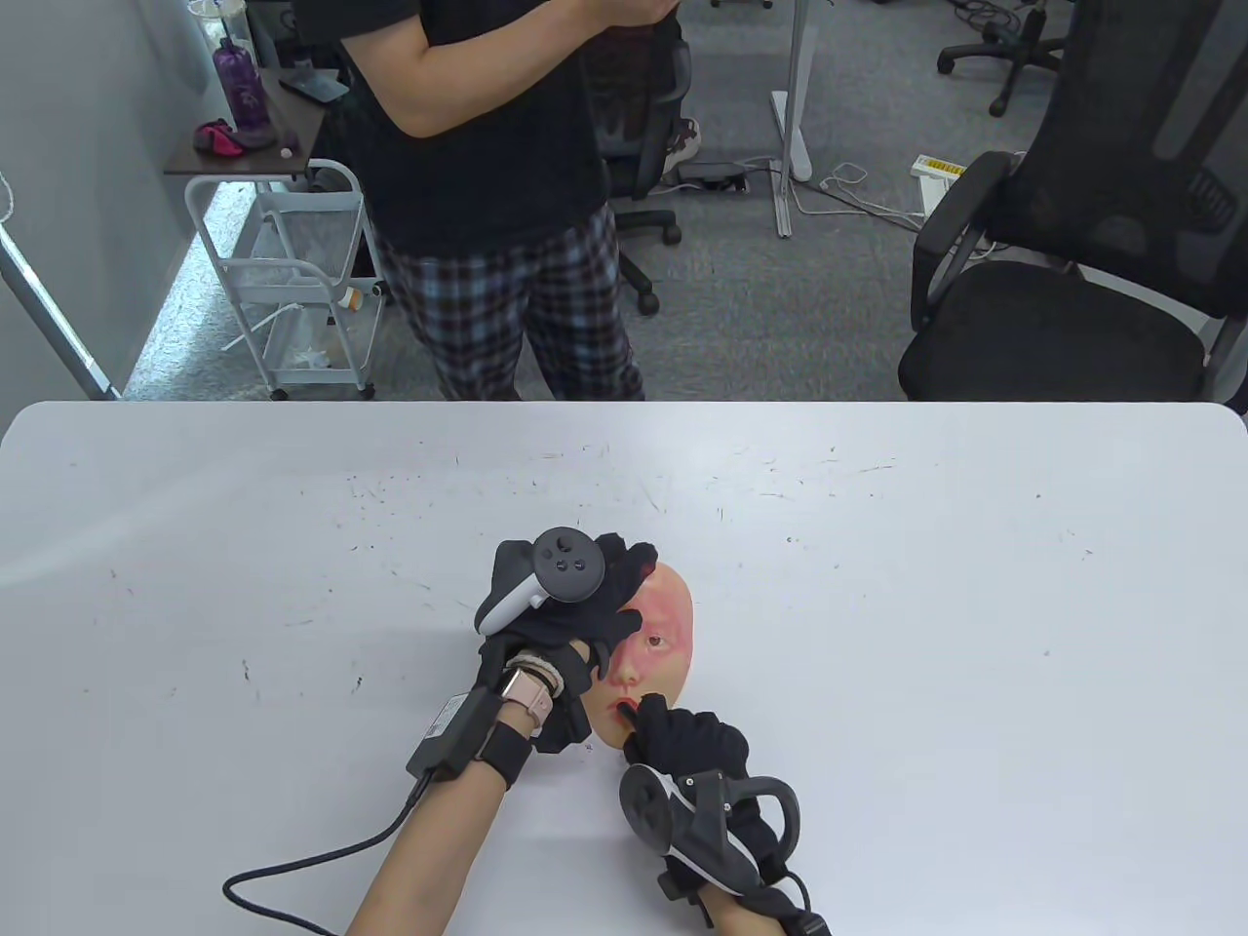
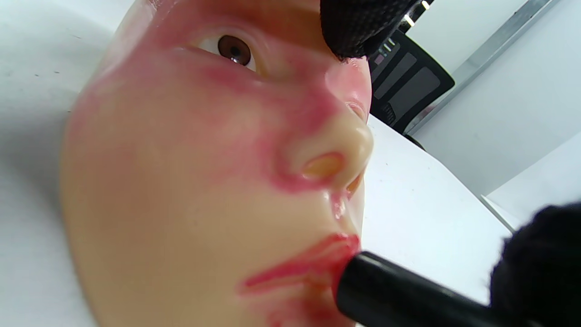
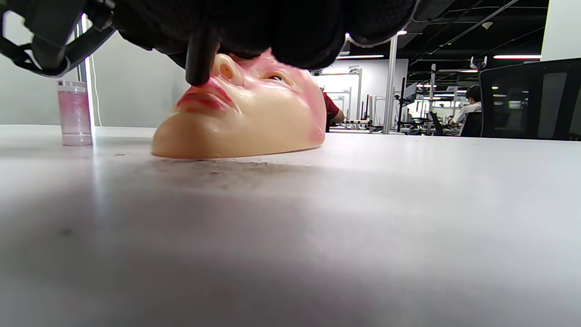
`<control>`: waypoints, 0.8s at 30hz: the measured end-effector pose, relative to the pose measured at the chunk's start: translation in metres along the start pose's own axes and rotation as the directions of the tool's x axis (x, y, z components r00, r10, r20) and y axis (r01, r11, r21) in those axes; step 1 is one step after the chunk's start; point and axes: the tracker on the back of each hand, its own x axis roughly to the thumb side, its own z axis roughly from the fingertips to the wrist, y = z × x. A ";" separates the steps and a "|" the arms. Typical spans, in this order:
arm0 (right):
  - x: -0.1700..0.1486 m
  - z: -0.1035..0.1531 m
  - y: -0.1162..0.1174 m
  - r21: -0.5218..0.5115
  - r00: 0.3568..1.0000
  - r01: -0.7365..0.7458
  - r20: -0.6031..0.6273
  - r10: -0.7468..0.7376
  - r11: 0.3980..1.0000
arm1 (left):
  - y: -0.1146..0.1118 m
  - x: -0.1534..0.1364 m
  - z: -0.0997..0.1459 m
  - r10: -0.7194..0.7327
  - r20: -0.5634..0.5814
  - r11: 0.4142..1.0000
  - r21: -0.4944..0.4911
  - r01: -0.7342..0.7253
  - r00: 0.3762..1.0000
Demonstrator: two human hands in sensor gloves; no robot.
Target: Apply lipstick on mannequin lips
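Because the mannequin face [image 1: 663,634] looks like a light, glossy shell that would slide on the surface [image 1: 877,585], the left hand [image 1: 570,609] rests open-fingered over its brow to pin it, while just below, the right hand [image 1: 682,736] pinches the slim, rigid lipstick [image 2: 386,295], tip touching the soft-looking lips [image 2: 299,272]

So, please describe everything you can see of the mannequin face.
The face is a skin-coloured, glossy, rubbery-looking mask lying face-up on the white table, chin toward the person. It has a brown eye, a nose, red-painted lips, and pink-red smears on cheeks and forehead. The left hand rests on its upper part; a black lipstick in the right hand touches the lips.
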 end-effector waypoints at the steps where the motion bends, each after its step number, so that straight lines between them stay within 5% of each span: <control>1: -0.001 0.000 -0.001 0.003 1.000 -0.004 -0.024 0.004 1.000 | 0.000 0.000 0.000 0.001 0.000 1.000 0.001 -0.001 1.000; 24: -0.002 0.000 0.001 0.013 0.996 0.015 -0.089 -0.014 1.000 | -0.001 0.000 0.000 0.001 0.000 1.000 0.003 -0.001 1.000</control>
